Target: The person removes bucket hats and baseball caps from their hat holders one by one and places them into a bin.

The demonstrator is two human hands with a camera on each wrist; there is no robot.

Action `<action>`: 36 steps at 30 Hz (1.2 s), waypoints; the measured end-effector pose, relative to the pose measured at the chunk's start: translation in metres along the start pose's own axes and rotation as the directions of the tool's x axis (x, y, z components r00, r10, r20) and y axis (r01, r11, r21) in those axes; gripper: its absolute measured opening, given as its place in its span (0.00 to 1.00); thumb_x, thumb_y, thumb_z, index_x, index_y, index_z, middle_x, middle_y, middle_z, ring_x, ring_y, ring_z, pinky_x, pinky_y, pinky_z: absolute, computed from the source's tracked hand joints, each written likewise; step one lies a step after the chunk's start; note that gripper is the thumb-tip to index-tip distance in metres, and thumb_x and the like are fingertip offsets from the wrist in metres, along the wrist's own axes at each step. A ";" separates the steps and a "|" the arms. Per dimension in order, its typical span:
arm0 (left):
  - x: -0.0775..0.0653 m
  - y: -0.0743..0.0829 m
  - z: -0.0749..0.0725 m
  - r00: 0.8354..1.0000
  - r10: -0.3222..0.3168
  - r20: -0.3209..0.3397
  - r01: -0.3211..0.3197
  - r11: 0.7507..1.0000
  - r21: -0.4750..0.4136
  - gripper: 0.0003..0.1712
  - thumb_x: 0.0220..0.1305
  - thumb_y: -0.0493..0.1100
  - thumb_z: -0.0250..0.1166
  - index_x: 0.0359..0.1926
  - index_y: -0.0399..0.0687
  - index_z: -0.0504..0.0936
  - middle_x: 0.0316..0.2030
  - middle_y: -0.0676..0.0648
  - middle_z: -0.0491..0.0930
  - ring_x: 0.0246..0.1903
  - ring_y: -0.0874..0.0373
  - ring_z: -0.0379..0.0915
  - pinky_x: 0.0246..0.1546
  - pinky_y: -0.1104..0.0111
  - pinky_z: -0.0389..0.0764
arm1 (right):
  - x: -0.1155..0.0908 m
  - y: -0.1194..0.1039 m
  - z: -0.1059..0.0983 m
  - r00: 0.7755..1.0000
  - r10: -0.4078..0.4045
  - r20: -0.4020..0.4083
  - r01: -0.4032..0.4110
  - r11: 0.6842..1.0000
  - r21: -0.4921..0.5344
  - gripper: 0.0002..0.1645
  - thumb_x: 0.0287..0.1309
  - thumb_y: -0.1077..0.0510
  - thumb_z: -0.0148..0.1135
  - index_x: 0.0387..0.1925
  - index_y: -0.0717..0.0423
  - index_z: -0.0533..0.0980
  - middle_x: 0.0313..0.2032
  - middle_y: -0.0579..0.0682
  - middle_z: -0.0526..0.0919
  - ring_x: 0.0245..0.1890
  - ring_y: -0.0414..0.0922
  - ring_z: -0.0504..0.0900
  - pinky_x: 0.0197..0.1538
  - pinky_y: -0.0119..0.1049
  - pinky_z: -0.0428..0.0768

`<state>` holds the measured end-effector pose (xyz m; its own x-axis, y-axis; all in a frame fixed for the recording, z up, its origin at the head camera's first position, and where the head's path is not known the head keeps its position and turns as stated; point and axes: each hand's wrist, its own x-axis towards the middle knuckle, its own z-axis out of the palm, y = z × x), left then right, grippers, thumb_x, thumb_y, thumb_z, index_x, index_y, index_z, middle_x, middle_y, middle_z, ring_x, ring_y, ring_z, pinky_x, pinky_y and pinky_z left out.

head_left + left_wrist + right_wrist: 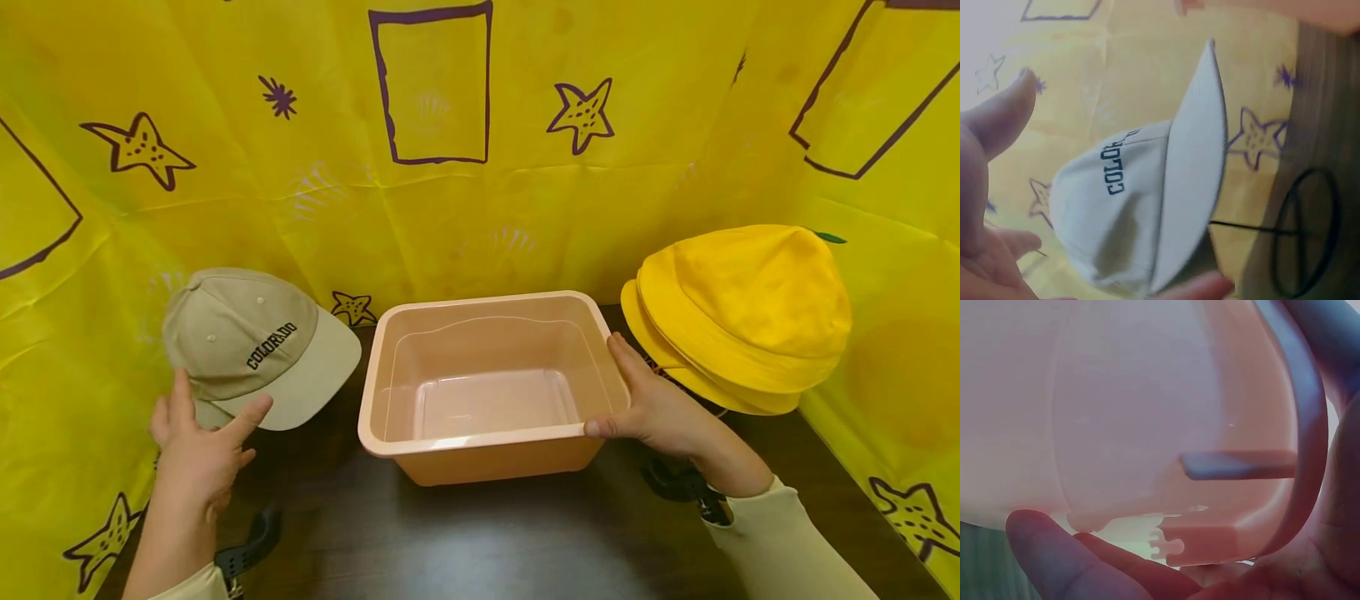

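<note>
A beige baseball cap (247,342) with COLORADO across its front is at the left, on a thin black wire stand (1307,234) that shows in the left wrist view. My left hand (191,454) is beside the cap's near left side, fingers spread and nothing in its grasp. In the middle stands a peach plastic basin (480,442). At its right end my right hand (660,412) grips it, with the thumb over the near right rim. The right wrist view has the fingers (1079,569) lying along the basin's outside wall.
Stacked yellow hats (750,317) stand at the right, just beyond the right hand. A yellow cloth (450,225) with purple drawings hangs behind and along both sides. Everything stands on a dark wooden table (420,542). Black wrist straps (251,546) show under the hands.
</note>
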<state>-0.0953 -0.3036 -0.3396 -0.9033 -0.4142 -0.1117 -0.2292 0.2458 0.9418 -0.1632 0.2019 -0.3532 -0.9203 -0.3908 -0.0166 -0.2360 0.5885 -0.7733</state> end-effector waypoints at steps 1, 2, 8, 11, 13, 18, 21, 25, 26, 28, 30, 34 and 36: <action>0.000 -0.005 -0.002 0.999 -0.014 0.031 0.017 0.994 -0.105 0.61 0.68 0.52 0.65 0.74 0.83 0.22 0.69 0.57 0.03 0.72 0.36 0.20 0.47 0.53 0.80 | 0.000 0.000 0.000 1.000 -0.001 0.000 0.001 1.000 0.000 0.79 0.43 0.40 0.80 0.79 0.57 0.35 0.77 0.61 0.32 0.71 0.63 0.48 0.68 0.63 0.50; 0.000 -0.009 -0.004 0.998 -0.024 0.063 0.036 0.978 -0.207 0.60 0.69 0.48 0.64 0.73 0.85 0.22 0.68 0.58 0.03 0.72 0.36 0.24 0.41 0.58 0.83 | 0.000 0.000 0.000 1.000 -0.001 0.001 0.001 1.000 0.001 0.79 0.43 0.41 0.80 0.79 0.58 0.35 0.77 0.61 0.32 0.72 0.63 0.47 0.68 0.64 0.50; 0.002 -0.030 -0.007 0.979 -0.001 0.205 0.102 0.868 -0.486 0.56 0.74 0.41 0.56 0.72 0.87 0.20 0.68 0.56 0.02 0.65 0.27 0.52 0.47 0.53 0.80 | 0.000 0.001 0.000 1.000 -0.002 0.001 0.002 1.000 -0.009 0.78 0.44 0.41 0.80 0.78 0.59 0.35 0.77 0.62 0.33 0.73 0.63 0.45 0.68 0.65 0.49; 0.004 -0.035 -0.002 0.980 0.004 0.199 0.116 0.800 -0.589 0.54 0.74 0.39 0.55 0.72 0.87 0.24 0.70 0.56 0.05 0.68 0.24 0.39 0.51 0.50 0.77 | -0.001 0.001 -0.001 1.000 -0.004 0.000 0.004 1.000 -0.018 0.78 0.45 0.41 0.79 0.78 0.59 0.34 0.77 0.62 0.33 0.73 0.64 0.45 0.68 0.65 0.49; 0.005 -0.037 0.001 0.984 -0.012 0.177 0.125 0.758 -0.640 0.53 0.74 0.37 0.54 0.74 0.87 0.27 0.71 0.54 0.09 0.69 0.25 0.33 0.52 0.50 0.77 | -0.001 0.000 -0.001 1.000 -0.004 -0.001 0.004 1.000 -0.026 0.78 0.45 0.40 0.79 0.78 0.58 0.34 0.77 0.62 0.33 0.73 0.64 0.45 0.68 0.65 0.49; 0.007 -0.039 0.004 0.987 -0.112 0.115 0.161 0.693 -0.703 0.53 0.71 0.31 0.57 0.77 0.79 0.37 0.69 0.46 0.38 0.60 0.38 0.64 0.49 0.52 0.79 | -0.001 0.001 0.000 1.000 -0.004 -0.002 0.004 1.000 -0.023 0.78 0.45 0.40 0.79 0.79 0.58 0.35 0.77 0.61 0.33 0.73 0.64 0.45 0.67 0.65 0.49; 0.008 -0.039 0.005 0.983 -0.155 0.095 0.171 0.617 -0.768 0.53 0.69 0.26 0.57 0.79 0.72 0.43 0.61 0.48 0.56 0.43 0.52 0.78 0.43 0.52 0.82 | 0.000 0.002 0.000 1.000 -0.007 0.000 0.007 1.000 -0.012 0.77 0.45 0.41 0.79 0.79 0.58 0.35 0.77 0.61 0.33 0.73 0.63 0.44 0.68 0.65 0.49; 0.011 -0.037 0.009 0.977 -0.206 0.050 0.152 0.514 -0.844 0.48 0.66 0.21 0.56 0.76 0.65 0.52 0.55 0.50 0.59 0.36 0.52 0.79 0.36 0.54 0.84 | 0.000 0.003 0.001 1.000 -0.009 0.000 0.009 1.000 -0.002 0.77 0.45 0.41 0.79 0.79 0.57 0.35 0.77 0.62 0.33 0.73 0.63 0.44 0.68 0.65 0.49; 0.011 -0.036 0.010 0.975 -0.221 0.031 0.142 0.508 -0.850 0.47 0.66 0.21 0.56 0.75 0.65 0.54 0.55 0.52 0.57 0.37 0.53 0.78 0.35 0.55 0.84 | 0.000 0.003 0.001 1.000 -0.009 -0.001 0.009 1.000 -0.002 0.77 0.45 0.41 0.80 0.79 0.57 0.35 0.77 0.61 0.33 0.73 0.63 0.44 0.68 0.65 0.49; 0.012 -0.034 0.013 0.971 -0.239 -0.001 0.123 0.504 -0.855 0.47 0.66 0.20 0.55 0.75 0.65 0.55 0.57 0.55 0.51 0.39 0.55 0.76 0.35 0.57 0.84 | 0.000 0.003 0.001 1.000 -0.008 -0.002 0.008 1.000 0.001 0.77 0.45 0.41 0.80 0.79 0.57 0.35 0.77 0.61 0.34 0.73 0.63 0.45 0.68 0.65 0.49; 0.013 -0.032 0.015 0.967 -0.253 -0.031 0.103 0.499 -0.860 0.48 0.65 0.20 0.54 0.75 0.66 0.55 0.57 0.56 0.48 0.40 0.57 0.76 0.35 0.58 0.84 | 0.000 0.003 0.001 1.000 -0.009 -0.004 0.009 1.000 -0.003 0.77 0.45 0.41 0.80 0.79 0.57 0.36 0.77 0.61 0.34 0.72 0.63 0.46 0.67 0.65 0.50; 0.013 -0.032 0.018 0.961 -0.268 -0.064 0.066 0.452 -0.890 0.47 0.63 0.16 0.53 0.71 0.64 0.58 0.57 0.54 0.55 0.37 0.54 0.78 0.31 0.57 0.85 | 0.000 0.005 0.001 1.000 -0.011 -0.006 0.011 1.000 -0.006 0.77 0.45 0.41 0.79 0.79 0.57 0.35 0.77 0.61 0.34 0.72 0.63 0.48 0.67 0.64 0.51; 0.013 -0.032 0.019 0.957 -0.281 -0.077 0.049 0.416 -0.908 0.45 0.61 0.15 0.54 0.68 0.62 0.61 0.57 0.52 0.59 0.35 0.53 0.78 0.29 0.56 0.85 | 0.000 0.005 0.002 1.000 -0.010 -0.007 0.010 1.000 -0.001 0.77 0.45 0.41 0.79 0.79 0.57 0.35 0.77 0.61 0.34 0.70 0.62 0.51 0.67 0.63 0.52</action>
<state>-0.1066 -0.3002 -0.3773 -0.7720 -0.5326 -0.3469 0.1897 -0.7139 0.6741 -0.1640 0.2034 -0.3579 -0.9199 -0.3921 -0.0045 -0.2455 0.5849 -0.7731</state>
